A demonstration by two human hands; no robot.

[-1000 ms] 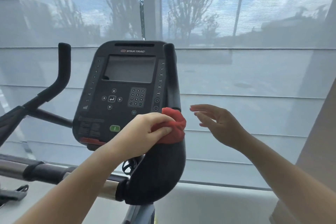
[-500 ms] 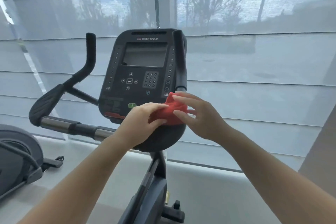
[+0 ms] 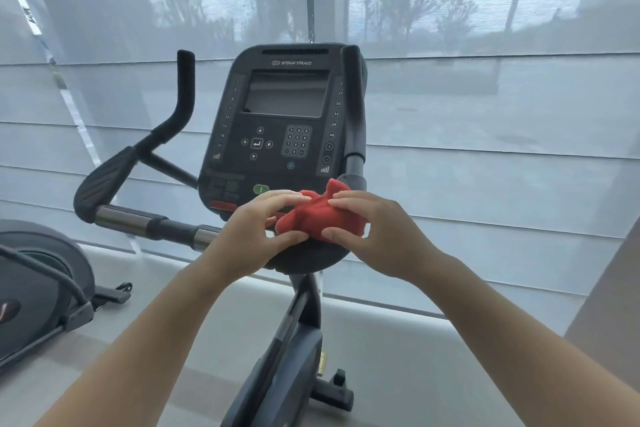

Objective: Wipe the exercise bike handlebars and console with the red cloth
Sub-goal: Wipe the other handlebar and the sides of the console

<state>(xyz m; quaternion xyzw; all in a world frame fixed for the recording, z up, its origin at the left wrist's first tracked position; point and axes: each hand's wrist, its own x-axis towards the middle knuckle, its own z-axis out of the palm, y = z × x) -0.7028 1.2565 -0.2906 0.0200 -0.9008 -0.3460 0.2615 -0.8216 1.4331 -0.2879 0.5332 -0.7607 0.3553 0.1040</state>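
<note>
The red cloth (image 3: 317,217) is bunched between both my hands, resting on the right handlebar pad just below the black console (image 3: 280,121). My left hand (image 3: 256,232) pinches its left side with thumb and fingers. My right hand (image 3: 377,236) grips its right side, thumb underneath. The left handlebar (image 3: 145,156) rises to an upright black grip. The right upright grip (image 3: 355,107) stands beside the console's right edge. The pad under the cloth is mostly hidden by my hands.
A grey exercise machine (image 3: 38,281) stands on the floor at the left. The bike's frame post (image 3: 294,340) drops between my forearms. A window with a translucent blind (image 3: 485,114) fills the background behind the bike. A wall edge (image 3: 616,305) is at the far right.
My right hand came in from the open air and took hold of the cloth's right side. The view pulled back and shifted, showing more of the left handlebar and floor.
</note>
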